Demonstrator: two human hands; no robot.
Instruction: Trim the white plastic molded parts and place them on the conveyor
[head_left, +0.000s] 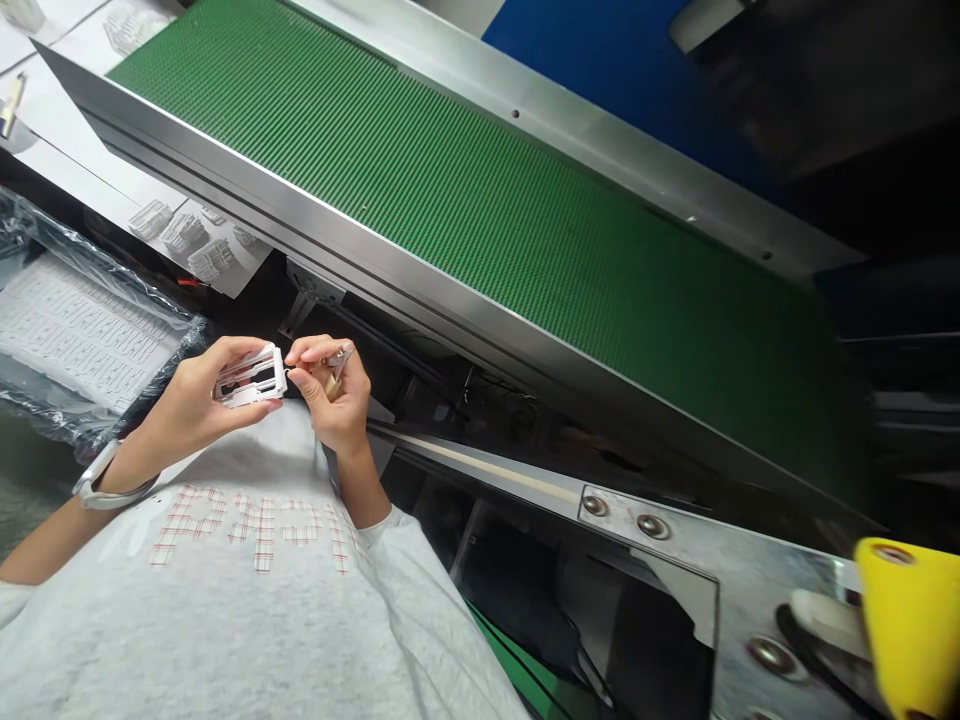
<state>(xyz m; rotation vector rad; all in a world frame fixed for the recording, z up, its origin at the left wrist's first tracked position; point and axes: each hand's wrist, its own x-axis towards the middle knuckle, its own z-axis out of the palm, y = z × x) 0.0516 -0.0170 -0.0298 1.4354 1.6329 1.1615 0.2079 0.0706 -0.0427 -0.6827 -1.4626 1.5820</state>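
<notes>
My left hand [196, 388] holds a white plastic frame [278, 372] with long slots, gripped by its edges between thumb and fingers in front of my body. Close beside its right end is my right hand [346, 408]. The fingers of that hand are curled round a small tool [330, 380] with a beige body and a metal part; its exact kind is hidden by the fingers. The thumb and forefinger come together near the frame's end, and whether they touch it I cannot tell.
A green conveyor belt [420, 170] with metal side rails runs diagonally ahead. To the left, a plastic-lined box [86, 325] holds white parts in rows. Several white parts [184, 235] lie on paper beside the belt. A metal frame with bolts [652, 526] and a yellow piece [911, 620] are at right.
</notes>
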